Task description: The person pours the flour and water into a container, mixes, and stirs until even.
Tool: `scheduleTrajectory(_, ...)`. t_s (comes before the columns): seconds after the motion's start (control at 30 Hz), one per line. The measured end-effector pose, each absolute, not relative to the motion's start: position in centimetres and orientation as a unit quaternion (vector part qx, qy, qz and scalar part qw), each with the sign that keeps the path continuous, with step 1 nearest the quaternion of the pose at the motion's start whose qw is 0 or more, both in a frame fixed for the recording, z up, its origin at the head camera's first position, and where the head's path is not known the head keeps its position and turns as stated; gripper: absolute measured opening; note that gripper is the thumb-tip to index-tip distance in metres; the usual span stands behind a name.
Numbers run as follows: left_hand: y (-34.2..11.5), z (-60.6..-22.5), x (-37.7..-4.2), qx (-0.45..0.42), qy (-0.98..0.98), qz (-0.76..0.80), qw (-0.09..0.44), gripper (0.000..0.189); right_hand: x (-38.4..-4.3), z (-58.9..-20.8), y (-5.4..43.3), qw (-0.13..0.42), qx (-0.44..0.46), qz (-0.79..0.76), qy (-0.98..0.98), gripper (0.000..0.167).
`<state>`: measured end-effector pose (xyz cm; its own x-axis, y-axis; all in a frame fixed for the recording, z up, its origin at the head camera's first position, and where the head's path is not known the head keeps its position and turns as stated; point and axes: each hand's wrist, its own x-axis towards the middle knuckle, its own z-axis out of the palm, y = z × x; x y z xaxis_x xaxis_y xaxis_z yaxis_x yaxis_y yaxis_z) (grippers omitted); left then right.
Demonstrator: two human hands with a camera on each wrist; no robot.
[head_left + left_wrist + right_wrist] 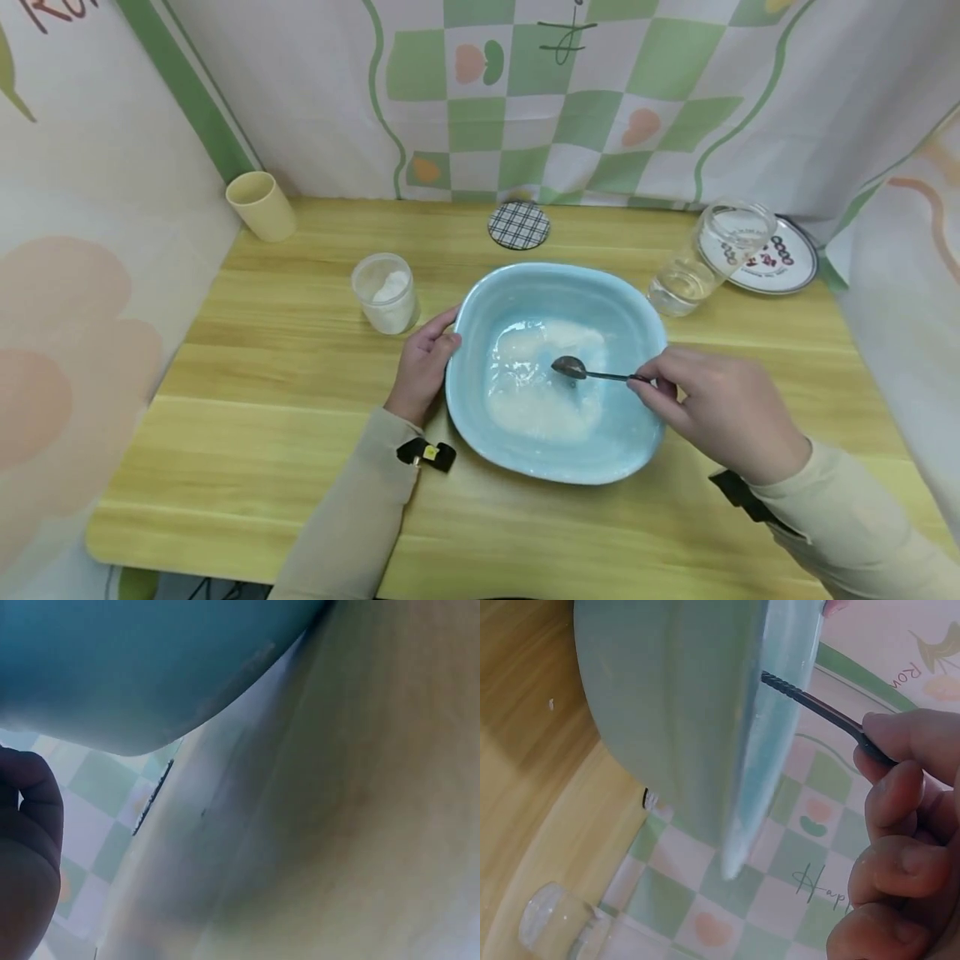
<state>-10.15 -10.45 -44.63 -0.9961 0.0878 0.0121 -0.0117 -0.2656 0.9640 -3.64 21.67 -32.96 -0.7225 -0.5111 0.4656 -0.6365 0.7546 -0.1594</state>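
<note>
A light blue basin (pixel 555 458) stands on the table in front of me, with a whitish, wet-looking mixture (pixel 540 408) spread over its bottom. My left hand (pixel 423 367) holds the basin by its left side, thumb at the rim and fingers along the outer wall. Between thumb and fingertips, my right hand (pixel 712 408) pinches the end of a dark metal spoon (pixel 600 375). The spoon reaches in over the right rim, its head low over the mixture. In the right wrist view, the spoon's twisted handle (pixel 810 705) shows above the basin's edge.
Left of the basin is a clear cup (pixel 386 296) of white powder. A yellow cup (pixel 262 208) stands at the back left, a checked coaster (pixel 519 225) behind the basin. A glass jar (pixel 686 279) with clear liquid stands at right, before a patterned plate (pixel 795 262).
</note>
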Motion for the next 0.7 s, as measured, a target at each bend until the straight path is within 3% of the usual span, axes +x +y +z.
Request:
scheduleTrajectory(0.1, -10.37, -44.86, -10.35, 0.003, 0.601, 0.798, 0.039, 0.044, -3.6, -33.11, 21.62, 0.2, 0.31, 0.159, -0.916, 0.035)
scheduleTrajectory(0.3, -10.13, -44.95, -10.71, -0.029, 0.576, 0.816, 0.044, 0.043, -3.51, -33.16, 21.5, 0.195, 0.303, 0.161, -0.919, 0.025)
scheduleTrajectory(0.7, -10.56, -44.68, -10.31, 0.047, 0.615, 0.786, 0.046, 0.044, -3.46, -33.39, 21.6, 0.19, 0.302, 0.164, -0.919, 0.022)
